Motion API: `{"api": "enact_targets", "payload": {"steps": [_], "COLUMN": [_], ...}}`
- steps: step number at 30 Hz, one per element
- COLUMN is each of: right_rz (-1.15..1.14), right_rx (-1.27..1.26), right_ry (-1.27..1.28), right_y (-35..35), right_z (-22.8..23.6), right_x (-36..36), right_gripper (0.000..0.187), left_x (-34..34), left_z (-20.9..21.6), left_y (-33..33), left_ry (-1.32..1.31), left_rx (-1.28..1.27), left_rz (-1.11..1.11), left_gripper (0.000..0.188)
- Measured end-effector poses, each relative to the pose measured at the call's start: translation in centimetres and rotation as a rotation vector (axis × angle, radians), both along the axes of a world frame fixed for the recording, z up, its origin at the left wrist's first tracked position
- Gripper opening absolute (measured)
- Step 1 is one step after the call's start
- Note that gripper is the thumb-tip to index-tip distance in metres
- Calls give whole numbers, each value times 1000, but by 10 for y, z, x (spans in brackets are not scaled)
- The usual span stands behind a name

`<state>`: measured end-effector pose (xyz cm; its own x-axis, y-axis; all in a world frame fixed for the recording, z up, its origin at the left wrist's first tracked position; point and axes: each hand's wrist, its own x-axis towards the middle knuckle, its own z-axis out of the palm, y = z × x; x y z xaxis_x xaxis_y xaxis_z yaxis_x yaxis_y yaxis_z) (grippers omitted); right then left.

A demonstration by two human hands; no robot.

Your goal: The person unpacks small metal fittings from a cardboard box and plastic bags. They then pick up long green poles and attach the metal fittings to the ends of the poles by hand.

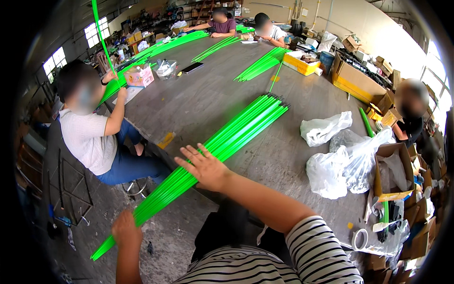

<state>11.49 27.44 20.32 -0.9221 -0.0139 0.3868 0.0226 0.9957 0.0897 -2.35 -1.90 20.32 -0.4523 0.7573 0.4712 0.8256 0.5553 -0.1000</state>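
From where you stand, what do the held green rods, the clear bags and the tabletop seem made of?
Rods: perhaps plastic or coated fibreglass; bright highlights suggest a glossy finish.
Bags: likely thin plastic film, see-through and crinkled.
Tabletop: possibly wood or laminate, greyish-brown, with grain-like streaks.

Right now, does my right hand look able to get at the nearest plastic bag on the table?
Probably yes: my right hand lies with spread fingers on the green rods and seems free to lift off, with nothing visible between it and the plastic bag.
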Motion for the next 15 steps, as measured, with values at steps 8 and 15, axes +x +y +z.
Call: {"api": "enact_targets", "payload": {"steps": [8,15], "right_rz": [317,379], "right_rx": [-92,-66], "right_ry": [-102,-69], "right_y": [-55,-100], "right_z": [25,27], "right_x": [-19,-14], "right_gripper": [69,87], "left_x": [10,21], "left_z": [34,36], "left_y": [-100,-146], "left_ry": [115,240], "left_rx": [-45,-57], "left_rz": [52,140], "left_gripper": [22,19]}}
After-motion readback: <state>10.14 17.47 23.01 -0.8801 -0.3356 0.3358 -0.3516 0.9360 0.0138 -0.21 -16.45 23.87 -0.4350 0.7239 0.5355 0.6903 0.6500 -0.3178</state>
